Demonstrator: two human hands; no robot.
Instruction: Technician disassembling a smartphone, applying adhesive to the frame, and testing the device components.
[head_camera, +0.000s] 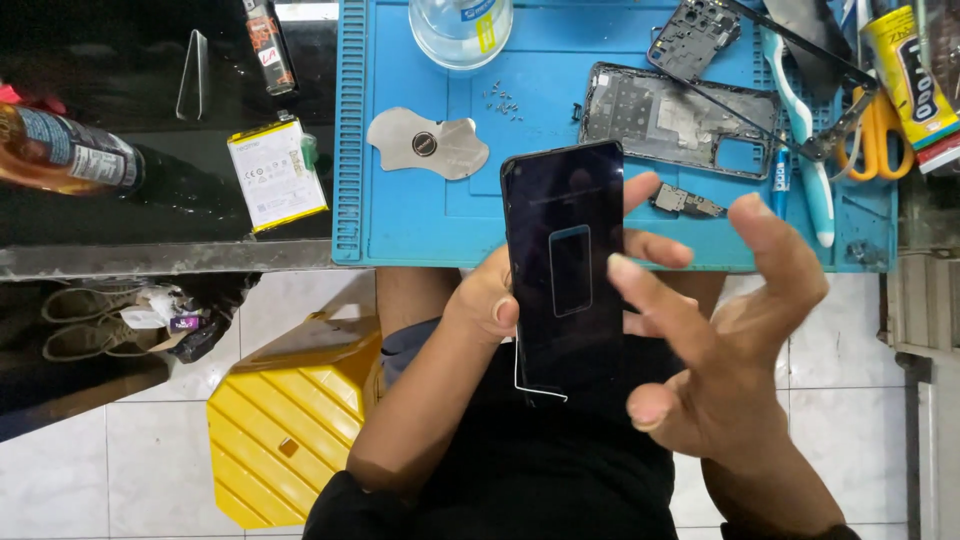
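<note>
One glossy black phone (565, 270) clamped in left hand (490, 300); right hand (730, 340) spread open.

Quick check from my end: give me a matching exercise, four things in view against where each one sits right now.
Things:
1. phone
2. white battery
3. scissors
4. yellow stool

Places:
A. on the floor tiles, below the bench
B. right edge of the blue mat
C. on the dark benchtop, left of the mat
D. in the left hand, above the lap

Pairs: 1-D, 2-C, 3-B, 4-A
</note>
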